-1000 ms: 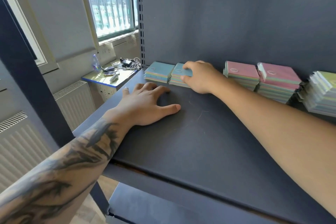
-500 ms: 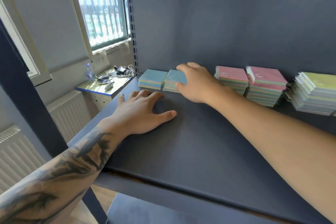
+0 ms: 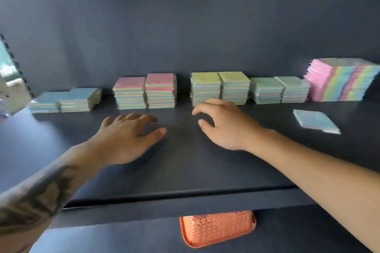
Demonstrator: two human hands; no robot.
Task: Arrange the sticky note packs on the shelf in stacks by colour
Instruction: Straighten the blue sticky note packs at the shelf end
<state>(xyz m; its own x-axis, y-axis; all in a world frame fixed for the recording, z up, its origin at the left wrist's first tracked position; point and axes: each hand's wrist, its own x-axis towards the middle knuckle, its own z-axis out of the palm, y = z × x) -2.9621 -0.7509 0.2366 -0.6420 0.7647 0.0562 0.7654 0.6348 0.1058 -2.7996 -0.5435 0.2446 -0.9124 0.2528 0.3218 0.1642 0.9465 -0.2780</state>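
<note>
Two hands over a dark shelf (image 3: pixel 185 170), both empty. Left hand (image 3: pixel 125 137) low and flat, fingers straight and spread, thumb out to the side; contact with the shelf not clear through the blur. Right hand (image 3: pixel 224 123) just above the shelf, fingers loosely curved, thumb apart from them, nothing between. Along the back panel (image 3: pixel 185 31), rows of sticky note packs in paired stacks: blue stacks (image 3: pixel 65 99) far left and lowest, pink stacks (image 3: pixel 145 90) beside them, yellow-green stacks (image 3: pixel 219 86) right behind the right hand, mint stacks (image 3: pixel 279 89) touching those. Tall leaning rainbow stack (image 3: pixel 345 80) at far right. One loose blue pack (image 3: pixel 315 121) flat on the shelf, in front of the rainbow stack and well apart from the right hand. Below, an orange perforated tray (image 3: pixel 218 228) on the lower shelf.
</note>
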